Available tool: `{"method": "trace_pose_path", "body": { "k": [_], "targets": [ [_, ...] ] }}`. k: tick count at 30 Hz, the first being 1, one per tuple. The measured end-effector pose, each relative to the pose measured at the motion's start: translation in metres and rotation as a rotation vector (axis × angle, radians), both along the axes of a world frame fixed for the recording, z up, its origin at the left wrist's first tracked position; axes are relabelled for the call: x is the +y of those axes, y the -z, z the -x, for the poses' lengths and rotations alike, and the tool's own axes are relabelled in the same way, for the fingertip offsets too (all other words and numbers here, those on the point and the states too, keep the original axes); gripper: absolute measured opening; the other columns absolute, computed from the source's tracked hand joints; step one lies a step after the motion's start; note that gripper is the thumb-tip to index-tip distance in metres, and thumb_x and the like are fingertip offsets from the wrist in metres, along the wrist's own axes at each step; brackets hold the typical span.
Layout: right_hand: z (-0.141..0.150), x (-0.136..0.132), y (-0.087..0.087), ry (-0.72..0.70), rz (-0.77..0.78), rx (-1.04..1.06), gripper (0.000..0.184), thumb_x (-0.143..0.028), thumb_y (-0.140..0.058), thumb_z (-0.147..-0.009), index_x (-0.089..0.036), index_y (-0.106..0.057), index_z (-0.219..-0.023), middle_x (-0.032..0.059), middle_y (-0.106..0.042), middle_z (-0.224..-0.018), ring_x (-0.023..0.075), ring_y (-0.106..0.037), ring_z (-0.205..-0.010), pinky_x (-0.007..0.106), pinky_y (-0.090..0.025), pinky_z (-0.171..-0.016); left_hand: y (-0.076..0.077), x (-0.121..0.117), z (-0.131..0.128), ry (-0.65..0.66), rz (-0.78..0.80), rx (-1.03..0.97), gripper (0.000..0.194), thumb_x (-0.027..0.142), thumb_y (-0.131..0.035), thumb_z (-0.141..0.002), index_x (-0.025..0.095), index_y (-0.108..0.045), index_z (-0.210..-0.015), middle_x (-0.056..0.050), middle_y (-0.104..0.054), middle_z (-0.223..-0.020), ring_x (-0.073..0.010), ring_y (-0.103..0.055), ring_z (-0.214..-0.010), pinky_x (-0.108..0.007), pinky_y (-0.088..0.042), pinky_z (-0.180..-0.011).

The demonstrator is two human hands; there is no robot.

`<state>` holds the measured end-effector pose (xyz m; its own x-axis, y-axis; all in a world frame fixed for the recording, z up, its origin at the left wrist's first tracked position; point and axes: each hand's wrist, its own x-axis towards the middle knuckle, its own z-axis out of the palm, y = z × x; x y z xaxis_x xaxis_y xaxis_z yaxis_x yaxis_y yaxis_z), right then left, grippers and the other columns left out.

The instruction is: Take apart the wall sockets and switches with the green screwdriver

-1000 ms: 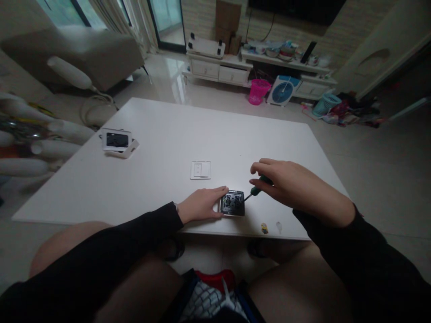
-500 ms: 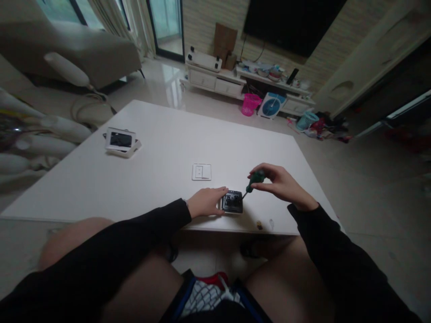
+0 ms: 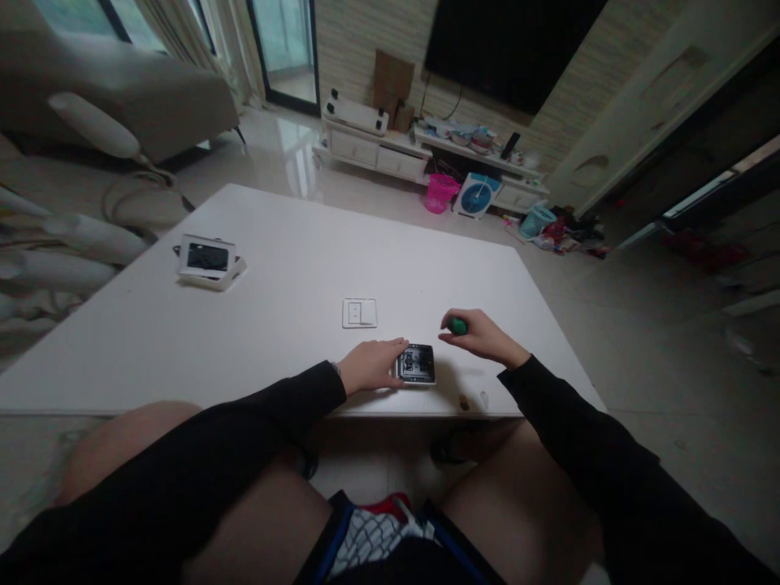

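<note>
in the head view, we see that the right hand (image 3: 478, 331) has altered most: half a second ago the screwdriver (image 3: 457, 326) slanted with its shaft towards the black-backed unit (image 3: 418, 363); now we see only its green handle, nearly end-on, within loosely curled fingers. the shaft is hidden, so we cannot tell where the tip points, but the handle sits apart from the unit, and we judge the driving to be paused for this instant. the left hand (image 3: 371, 366) has kept its place, thumb and fingers spread around the unit's left side, gripping it steady.

the unit lies on the white table (image 3: 286, 244), close to the near edge, between the two hands. we see a squarish block, dark recessed face up, with a pale rim below; the finer fittings are too small to make out. just beyond it lies a white switch plate (image 3: 359, 313), flat and apart from both hands.
</note>
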<state>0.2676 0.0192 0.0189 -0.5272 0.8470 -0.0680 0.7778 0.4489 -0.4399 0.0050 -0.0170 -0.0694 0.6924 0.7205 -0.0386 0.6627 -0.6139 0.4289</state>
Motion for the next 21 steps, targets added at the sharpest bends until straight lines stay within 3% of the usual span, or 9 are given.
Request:
{"method": "trace_pose_path", "body": {
  "k": [3,8,21],
  "targets": [
    [-0.001,-0.002,0.019,-0.058,0.068,-0.14,0.009,-0.025,-0.071,-0.089,-0.017,-0.07,-0.086,0.0043,-0.072,-0.081,0.0161,-0.061,-0.074,0.026,-0.039,-0.07,-0.001,-0.001,-0.002,-0.007,0.007,0.027,0.076,0.049,-0.077,-0.087,0.018,-0.046,-0.149,-0.016,-0.054,-0.157,-0.0357,-0.066,-0.129,-0.043,-0.057,-0.099],
    [0.008,-0.011,0.041,-0.073,0.098,-0.294,0.01,-0.026,-0.072,-0.089,-0.016,-0.073,-0.086,0.0078,-0.075,-0.082,0.0164,-0.061,-0.071,0.026,-0.033,-0.064,-0.006,-0.004,-0.005,-0.017,0.004,0.039,0.076,0.049,-0.078,-0.086,0.018,-0.048,-0.148,-0.017,-0.055,-0.157,-0.0369,-0.067,-0.128,-0.045,-0.058,-0.1],
    [0.035,-0.024,0.035,-0.082,0.074,-0.545,0.016,-0.017,-0.064,-0.088,-0.015,-0.077,-0.097,0.014,-0.08,-0.097,0.0216,-0.074,-0.087,0.026,-0.041,-0.068,-0.002,-0.004,-0.004,-0.029,-0.006,0.007,0.077,0.051,-0.079,-0.083,0.021,-0.049,-0.147,-0.015,-0.058,-0.154,-0.0367,-0.068,-0.126,-0.045,-0.058,-0.099]
  ]
}}
